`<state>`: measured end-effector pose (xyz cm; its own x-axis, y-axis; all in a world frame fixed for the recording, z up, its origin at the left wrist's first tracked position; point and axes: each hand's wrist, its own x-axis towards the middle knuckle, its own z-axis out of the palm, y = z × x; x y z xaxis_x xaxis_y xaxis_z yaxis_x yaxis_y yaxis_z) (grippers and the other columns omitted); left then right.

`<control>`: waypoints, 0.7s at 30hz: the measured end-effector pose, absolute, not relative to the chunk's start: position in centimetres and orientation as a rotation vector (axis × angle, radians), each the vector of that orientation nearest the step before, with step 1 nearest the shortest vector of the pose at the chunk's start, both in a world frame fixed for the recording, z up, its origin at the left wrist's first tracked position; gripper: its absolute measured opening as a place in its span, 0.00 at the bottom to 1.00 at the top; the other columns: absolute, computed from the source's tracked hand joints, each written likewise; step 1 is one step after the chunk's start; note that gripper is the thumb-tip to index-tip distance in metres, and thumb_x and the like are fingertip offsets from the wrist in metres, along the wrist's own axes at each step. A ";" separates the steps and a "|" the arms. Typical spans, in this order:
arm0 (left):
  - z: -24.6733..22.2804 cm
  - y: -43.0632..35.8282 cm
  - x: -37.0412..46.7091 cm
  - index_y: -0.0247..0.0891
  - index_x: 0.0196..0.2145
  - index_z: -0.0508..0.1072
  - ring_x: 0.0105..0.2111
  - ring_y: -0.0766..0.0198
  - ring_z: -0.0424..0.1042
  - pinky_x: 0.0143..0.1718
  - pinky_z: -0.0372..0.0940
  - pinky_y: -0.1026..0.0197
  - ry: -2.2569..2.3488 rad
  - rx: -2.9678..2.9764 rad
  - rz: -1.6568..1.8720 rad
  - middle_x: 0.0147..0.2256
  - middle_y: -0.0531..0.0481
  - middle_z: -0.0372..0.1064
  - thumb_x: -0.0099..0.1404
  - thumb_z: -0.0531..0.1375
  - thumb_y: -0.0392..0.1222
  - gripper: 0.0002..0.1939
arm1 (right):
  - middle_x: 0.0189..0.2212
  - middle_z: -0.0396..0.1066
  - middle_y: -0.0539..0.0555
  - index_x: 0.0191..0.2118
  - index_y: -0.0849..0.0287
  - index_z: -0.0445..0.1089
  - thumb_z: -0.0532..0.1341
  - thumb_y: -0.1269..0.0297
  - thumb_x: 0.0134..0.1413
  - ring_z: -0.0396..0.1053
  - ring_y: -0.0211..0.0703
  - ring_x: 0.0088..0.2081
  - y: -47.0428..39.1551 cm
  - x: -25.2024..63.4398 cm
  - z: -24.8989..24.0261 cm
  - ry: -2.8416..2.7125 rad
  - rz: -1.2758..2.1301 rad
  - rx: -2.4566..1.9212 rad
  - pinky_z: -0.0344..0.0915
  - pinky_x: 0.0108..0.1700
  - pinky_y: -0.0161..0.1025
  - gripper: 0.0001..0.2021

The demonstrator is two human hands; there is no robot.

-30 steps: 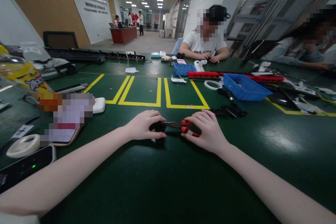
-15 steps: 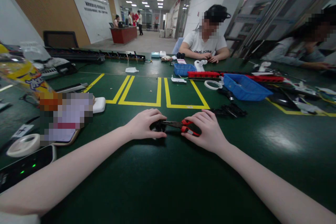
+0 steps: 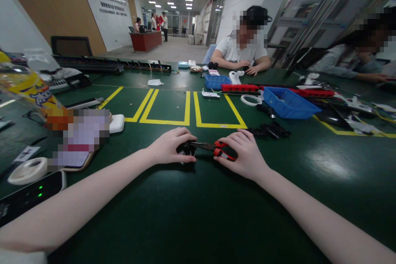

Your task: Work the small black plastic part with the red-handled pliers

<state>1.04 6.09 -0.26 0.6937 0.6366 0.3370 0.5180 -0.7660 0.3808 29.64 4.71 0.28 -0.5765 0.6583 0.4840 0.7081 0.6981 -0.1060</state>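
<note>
My left hand is closed around a small black part, whose exact kind I cannot make out because the fingers cover much of it. My right hand grips the red-and-black handles of a pair of long-nose pliers. The pliers lie almost level, their dark jaws pointing left and reaching the black part between my left thumb and fingers. Whether the jaws clamp it is too small to tell. Both hands are low over the dark green table.
Beyond my right hand lie a heap of black pieces, a blue bin and a white tape ring. To the left are a phone, a tape roll and a drink bottle. A person sits across the table.
My hands, the pliers and the black part stay practically where they were. Across the table, the seated person's hands have shifted slightly.
</note>
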 end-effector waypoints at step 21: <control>-0.8 6.4 1.3 0.40 0.56 0.67 0.49 0.50 0.69 0.50 0.65 0.47 0.999 2.746 0.555 0.51 0.42 0.67 0.63 0.61 0.60 0.30 | 0.42 0.75 0.56 0.47 0.55 0.71 0.64 0.48 0.53 0.70 0.53 0.45 4.9 29.7 0.0 -2.421 -0.017 -1.104 0.56 0.56 0.55 0.21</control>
